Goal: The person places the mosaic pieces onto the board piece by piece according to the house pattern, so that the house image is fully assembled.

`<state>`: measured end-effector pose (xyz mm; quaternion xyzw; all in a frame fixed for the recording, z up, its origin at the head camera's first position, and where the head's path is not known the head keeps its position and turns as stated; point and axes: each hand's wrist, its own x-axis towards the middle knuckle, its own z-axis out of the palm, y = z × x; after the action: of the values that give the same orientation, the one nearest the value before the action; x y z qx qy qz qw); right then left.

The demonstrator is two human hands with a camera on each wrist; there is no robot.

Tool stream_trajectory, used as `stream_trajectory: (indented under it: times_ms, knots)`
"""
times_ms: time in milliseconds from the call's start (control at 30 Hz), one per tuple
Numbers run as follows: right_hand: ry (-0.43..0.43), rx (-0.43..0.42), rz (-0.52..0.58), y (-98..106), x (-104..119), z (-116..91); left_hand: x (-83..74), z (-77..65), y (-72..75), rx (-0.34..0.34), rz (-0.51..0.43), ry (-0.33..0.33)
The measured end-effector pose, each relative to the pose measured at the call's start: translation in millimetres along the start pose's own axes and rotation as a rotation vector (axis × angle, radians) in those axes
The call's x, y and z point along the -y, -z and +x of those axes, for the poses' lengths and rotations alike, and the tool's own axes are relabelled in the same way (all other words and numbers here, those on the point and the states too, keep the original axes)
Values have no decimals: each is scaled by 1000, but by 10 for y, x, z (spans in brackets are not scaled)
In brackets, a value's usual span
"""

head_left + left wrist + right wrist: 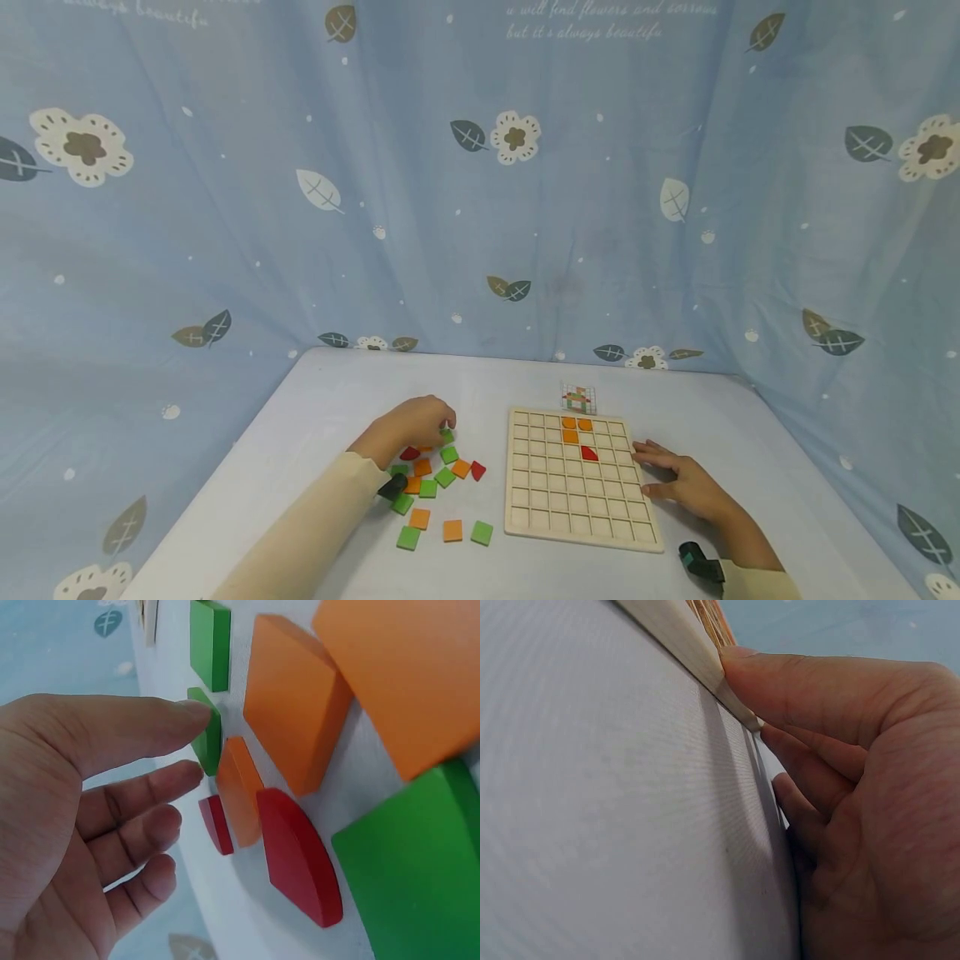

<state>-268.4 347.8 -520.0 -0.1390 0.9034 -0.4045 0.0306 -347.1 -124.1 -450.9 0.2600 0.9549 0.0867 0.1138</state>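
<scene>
My left hand (418,421) is over a loose group of flat coloured tiles. In the left wrist view its thumb (150,727) overlaps a green tile (209,742); the index finger is hidden behind the thumb, and the other fingers are loosely bent. Beside it lie an orange tile (238,791) and a red quarter-round piece (300,859). At the right edge of a wooden grid board (581,540), the fingers of my right hand (686,483) are spread and touch its side. On the board are several orange pieces (571,437) and a red quarter-round piece (589,453).
Behind the board lies a small pattern card (578,398). Nearer the front edge are separate tiles, among them a green one (482,532) and an orange one (452,531). A blue curtain (420,208) surrounds the white table (465,575).
</scene>
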Motion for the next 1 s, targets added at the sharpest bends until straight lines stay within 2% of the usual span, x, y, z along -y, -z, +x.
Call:
stream_trajectory:
  times_ms: [133, 367, 633, 1000]
  knots:
    - [-5, -4, 10, 13, 12, -9, -11, -12, 15, 11, -11, 38]
    - [-10, -4, 6, 8, 11, -1, -27, -9, 8, -1, 23, 27]
    - [-17, -2, 6, -6, 6, 5, -23, 7, 41, 43, -29, 113]
    - [-10, -19, -16, -5, 41, -6, 8, 101, 11, 58, -19, 51]
